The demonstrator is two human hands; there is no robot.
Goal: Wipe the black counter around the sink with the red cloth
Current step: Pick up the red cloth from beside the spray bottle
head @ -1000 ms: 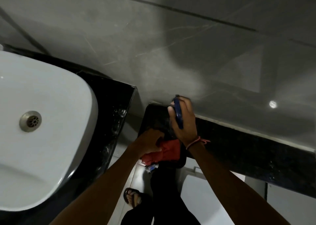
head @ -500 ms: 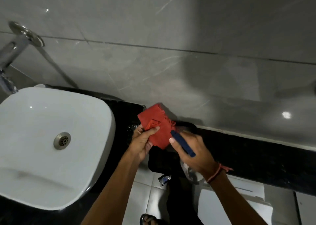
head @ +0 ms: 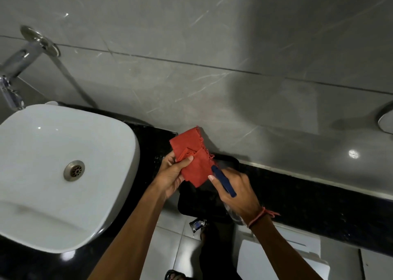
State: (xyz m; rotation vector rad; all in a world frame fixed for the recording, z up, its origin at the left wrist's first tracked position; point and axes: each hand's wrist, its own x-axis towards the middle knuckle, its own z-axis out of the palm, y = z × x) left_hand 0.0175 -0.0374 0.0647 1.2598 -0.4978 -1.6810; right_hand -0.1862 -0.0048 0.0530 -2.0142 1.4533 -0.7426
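Note:
A folded red cloth (head: 192, 156) with frayed threads is held up in the air, just right of the white sink (head: 53, 173). My left hand (head: 172, 173) grips its lower left edge, thumb on top. My right hand (head: 236, 192) holds a dark blue flat object (head: 223, 180) and its fingertip touches the cloth's lower right edge. The black counter (head: 153, 150) runs around the sink's right side; a narrow black ledge (head: 319, 203) continues to the right along the wall.
A chrome tap (head: 19, 62) juts from the grey tiled wall (head: 212, 45) above the sink. A black bag-like thing (head: 204, 207) sits below my hands in the gap between counter and ledge. A sandalled foot (head: 173, 275) stands on the pale floor tiles. A white box (head: 282, 258) stands low on the right.
The cloth has come up from down in the black bag-like thing to the air beside the sink. Both hands rose with it, and my view tilted up toward the tap.

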